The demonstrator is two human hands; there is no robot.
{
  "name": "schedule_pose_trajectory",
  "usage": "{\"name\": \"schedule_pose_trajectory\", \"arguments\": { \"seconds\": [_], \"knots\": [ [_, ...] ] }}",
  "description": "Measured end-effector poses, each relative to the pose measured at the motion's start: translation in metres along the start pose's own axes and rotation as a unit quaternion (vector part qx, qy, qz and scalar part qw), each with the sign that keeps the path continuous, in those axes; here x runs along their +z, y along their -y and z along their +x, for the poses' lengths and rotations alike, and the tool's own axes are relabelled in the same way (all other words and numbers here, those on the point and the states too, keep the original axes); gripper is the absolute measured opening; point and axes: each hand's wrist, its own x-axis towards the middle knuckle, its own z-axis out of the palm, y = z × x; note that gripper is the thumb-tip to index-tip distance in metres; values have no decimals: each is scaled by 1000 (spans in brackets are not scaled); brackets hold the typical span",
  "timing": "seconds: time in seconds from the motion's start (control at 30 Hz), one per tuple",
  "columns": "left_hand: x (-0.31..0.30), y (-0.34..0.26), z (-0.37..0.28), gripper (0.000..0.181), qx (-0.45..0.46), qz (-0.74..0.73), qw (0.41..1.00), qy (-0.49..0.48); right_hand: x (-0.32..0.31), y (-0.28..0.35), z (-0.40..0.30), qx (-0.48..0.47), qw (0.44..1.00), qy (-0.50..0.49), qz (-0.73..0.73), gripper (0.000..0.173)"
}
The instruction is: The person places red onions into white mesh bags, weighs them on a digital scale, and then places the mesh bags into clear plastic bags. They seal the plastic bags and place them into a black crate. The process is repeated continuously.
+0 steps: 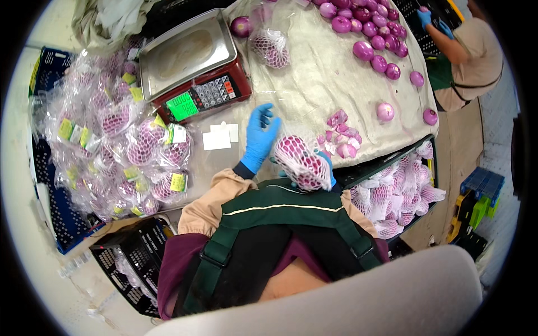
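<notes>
My right hand (328,166), in a blue glove, holds a foam-netted bundle of red onions (300,161) close to the apron; the bundle hides most of its fingers. My left hand (261,132), also gloved in blue, is raised with its fingers apart and nothing in it. Left of it lie white cards (217,139) on the table. Beyond them stands a red digital scale (201,98) with a bare steel pan (185,46) and a lit green display. Onion skins (342,134) lie on the cloth to the right. Another netted bundle in clear plastic (270,46) rests beside the scale.
Bagged, labelled onions (113,138) are heaped at the left over a blue crate (42,201). Loose red onions (370,29) lie on the beige cloth (311,84). A crate of netted onions (391,193) stands at the right. Another person (470,59) works at the upper right.
</notes>
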Motion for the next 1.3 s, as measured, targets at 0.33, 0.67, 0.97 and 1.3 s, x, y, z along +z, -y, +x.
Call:
{"name": "schedule_pose_trajectory", "arguments": {
  "seconds": [0.33, 0.67, 0.97, 1.3],
  "knots": [
    [-40, 72, -43, 13, 68, 326, 943, -8, 35, 68, 20, -168, 979, -31, -111, 43],
    [-44, 13, -57, 11, 21, 35, 994, -105, 91, 45, 80, 108, 692, -126, -703, 51],
    [-29, -86, -82, 30, 275, 366, 889, -31, 93, 25, 51, -62, 849, -173, -496, 45],
    [-28, -108, -67, 38, 235, 502, 832, 18, 83, 2, 63, -114, 773, -165, -602, 45]
  ]
}}
